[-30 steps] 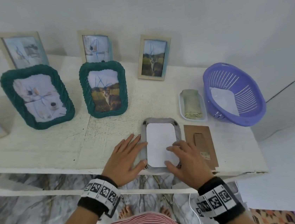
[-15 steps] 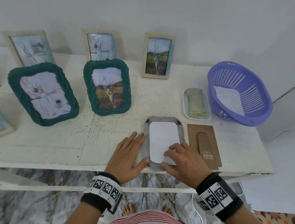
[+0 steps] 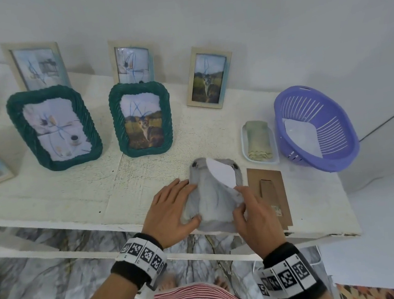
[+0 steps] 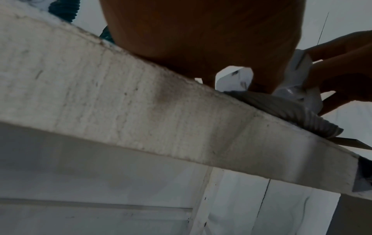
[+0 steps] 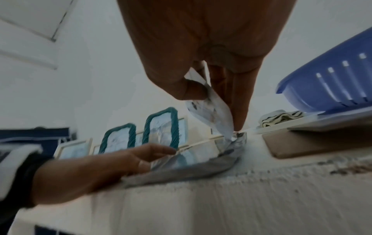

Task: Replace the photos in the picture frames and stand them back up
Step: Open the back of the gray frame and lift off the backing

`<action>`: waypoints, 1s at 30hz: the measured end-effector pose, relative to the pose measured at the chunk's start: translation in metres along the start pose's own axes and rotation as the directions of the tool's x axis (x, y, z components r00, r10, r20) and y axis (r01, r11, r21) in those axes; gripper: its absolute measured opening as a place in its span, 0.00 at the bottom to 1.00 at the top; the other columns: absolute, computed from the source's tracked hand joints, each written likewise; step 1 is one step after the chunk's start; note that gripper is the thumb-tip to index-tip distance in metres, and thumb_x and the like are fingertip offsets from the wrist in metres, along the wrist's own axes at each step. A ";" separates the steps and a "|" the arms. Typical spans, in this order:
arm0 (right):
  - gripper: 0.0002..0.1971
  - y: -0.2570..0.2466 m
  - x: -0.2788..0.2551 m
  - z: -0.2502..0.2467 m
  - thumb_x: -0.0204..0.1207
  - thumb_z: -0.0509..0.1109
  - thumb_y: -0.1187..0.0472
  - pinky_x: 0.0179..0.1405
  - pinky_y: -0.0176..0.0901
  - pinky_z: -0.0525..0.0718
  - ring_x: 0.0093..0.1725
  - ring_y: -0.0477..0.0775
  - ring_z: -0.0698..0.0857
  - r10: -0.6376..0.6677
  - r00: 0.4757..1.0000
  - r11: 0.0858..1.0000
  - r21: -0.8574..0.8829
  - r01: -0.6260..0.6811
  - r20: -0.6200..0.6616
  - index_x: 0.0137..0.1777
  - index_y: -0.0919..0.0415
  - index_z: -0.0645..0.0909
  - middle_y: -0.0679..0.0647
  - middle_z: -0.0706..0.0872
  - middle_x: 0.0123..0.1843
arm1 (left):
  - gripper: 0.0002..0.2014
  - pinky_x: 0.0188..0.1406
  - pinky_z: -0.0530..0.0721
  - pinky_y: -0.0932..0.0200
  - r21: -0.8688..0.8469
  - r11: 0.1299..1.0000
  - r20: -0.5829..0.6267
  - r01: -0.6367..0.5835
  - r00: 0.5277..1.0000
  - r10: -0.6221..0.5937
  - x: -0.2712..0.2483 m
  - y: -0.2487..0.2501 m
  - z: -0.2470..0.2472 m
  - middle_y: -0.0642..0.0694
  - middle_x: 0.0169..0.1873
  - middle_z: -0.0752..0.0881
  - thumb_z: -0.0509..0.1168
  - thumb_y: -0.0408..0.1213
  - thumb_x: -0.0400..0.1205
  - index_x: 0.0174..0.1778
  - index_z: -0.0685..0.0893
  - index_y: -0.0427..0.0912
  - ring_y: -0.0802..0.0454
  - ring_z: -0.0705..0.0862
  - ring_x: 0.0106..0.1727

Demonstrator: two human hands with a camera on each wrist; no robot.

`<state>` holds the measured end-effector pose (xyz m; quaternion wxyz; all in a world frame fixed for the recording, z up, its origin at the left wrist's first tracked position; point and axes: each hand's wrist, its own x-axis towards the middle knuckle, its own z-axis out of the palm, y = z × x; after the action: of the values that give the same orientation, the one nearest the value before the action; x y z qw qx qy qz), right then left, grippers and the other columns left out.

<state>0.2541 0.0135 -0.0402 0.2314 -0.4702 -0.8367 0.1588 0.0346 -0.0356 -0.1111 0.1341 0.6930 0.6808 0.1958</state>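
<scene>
A grey woven frame (image 3: 204, 197) lies face down at the white table's front edge (image 3: 77, 227). My left hand (image 3: 182, 200) presses on the frame's left side with straight fingers, thumb at the near edge. My right hand (image 3: 240, 201) pinches the white-backed photo (image 3: 222, 173) and holds its near part curled up out of the frame. The right wrist view shows thumb and forefinger pinching the bent photo (image 5: 209, 111) above the frame (image 5: 181, 168). In the left wrist view the frame's ribbed edge (image 4: 302, 114) overhangs the table a little.
A brown cardboard backing (image 3: 268, 192) lies just right of the frame. Behind it sit a small tray with a folded cloth (image 3: 259, 142) and a purple basket (image 3: 316, 128) holding paper. Two green woven frames (image 3: 53, 127) (image 3: 140, 117) stand mid-table, with wooden frames (image 3: 208, 78) against the wall.
The photo lay flat in the frame before. My right hand has now pinched it and lifted its near part, so it curls upward. My left hand stays on the frame.
</scene>
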 end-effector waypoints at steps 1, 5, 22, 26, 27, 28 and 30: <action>0.15 0.002 0.000 -0.003 0.74 0.66 0.69 0.27 0.31 0.72 0.29 0.45 0.75 0.044 0.998 0.999 0.032 -0.043 -0.051 0.61 0.60 0.77 0.50 0.81 0.41 | 0.37 0.82 0.53 0.54 0.005 1.000 -0.002 -0.005 1.000 0.005 0.000 0.000 0.000 0.54 0.81 0.65 0.56 0.66 0.77 0.82 0.62 0.56 0.55 0.55 0.84; 0.13 0.013 0.002 -0.019 0.75 0.60 0.65 0.26 0.46 0.76 0.28 0.51 0.76 0.225 0.957 0.966 0.170 -0.195 -0.182 0.57 0.52 0.74 0.51 0.78 0.32 | 0.37 0.82 0.49 0.56 0.013 1.000 0.006 -0.005 1.000 0.005 -0.001 -0.001 0.000 0.55 0.82 0.63 0.55 0.66 0.78 0.83 0.60 0.56 0.57 0.53 0.84; 0.07 0.063 -0.012 -0.074 0.83 0.60 0.74 0.43 0.64 0.89 0.41 0.72 0.89 0.543 0.815 0.220 0.902 -0.372 0.204 0.57 0.65 0.73 0.73 0.88 0.46 | 0.17 0.55 0.84 0.62 -0.787 0.568 0.156 0.243 0.968 -0.198 0.045 0.118 -0.036 0.50 0.51 0.91 0.68 0.45 0.82 0.67 0.80 0.51 0.59 0.88 0.52; 0.08 0.070 -0.011 -0.082 0.83 0.61 0.72 0.40 0.57 0.90 0.41 0.71 0.90 0.487 0.831 0.206 0.889 -0.409 0.269 0.60 0.66 0.71 0.71 0.90 0.46 | 0.17 0.40 0.87 0.57 -0.883 0.344 0.253 0.319 0.941 -0.222 0.068 0.156 -0.021 0.38 0.40 0.92 0.68 0.31 0.82 0.66 0.77 0.45 0.50 0.90 0.40; 0.08 0.073 -0.011 -0.085 0.83 0.63 0.71 0.40 0.58 0.90 0.41 0.70 0.90 0.481 0.832 0.258 0.863 -0.434 0.276 0.60 0.65 0.72 0.69 0.90 0.44 | 0.17 0.37 0.87 0.59 -0.885 0.345 0.237 0.313 0.940 -0.244 0.072 0.160 -0.017 0.39 0.38 0.91 0.67 0.29 0.82 0.66 0.77 0.45 0.52 0.90 0.38; 0.08 0.080 -0.011 -0.086 0.82 0.65 0.68 0.42 0.60 0.90 0.40 0.67 0.91 0.480 0.839 0.360 0.816 -0.454 0.255 0.59 0.62 0.73 0.65 0.91 0.42 | 0.17 0.35 0.86 0.61 -0.881 0.360 0.219 0.307 0.939 -0.265 0.076 0.162 -0.013 0.41 0.37 0.91 0.67 0.28 0.82 0.66 0.76 0.45 0.53 0.90 0.37; 0.09 0.099 -0.007 -0.088 0.80 0.69 0.62 0.42 0.61 0.89 0.39 0.54 0.90 0.459 0.885 0.682 0.606 -0.409 0.080 0.57 0.53 0.76 0.53 0.90 0.42 | 0.17 0.34 0.85 0.63 -0.864 0.402 0.194 0.302 0.938 -0.288 0.081 0.164 -0.008 0.42 0.35 0.90 0.67 0.28 0.83 0.66 0.76 0.46 0.54 0.89 0.37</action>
<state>0.3757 0.0617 -0.0154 0.3578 -0.5611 -0.5954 0.4502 0.1765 0.0382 -0.0228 0.5100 0.3921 0.5900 0.4879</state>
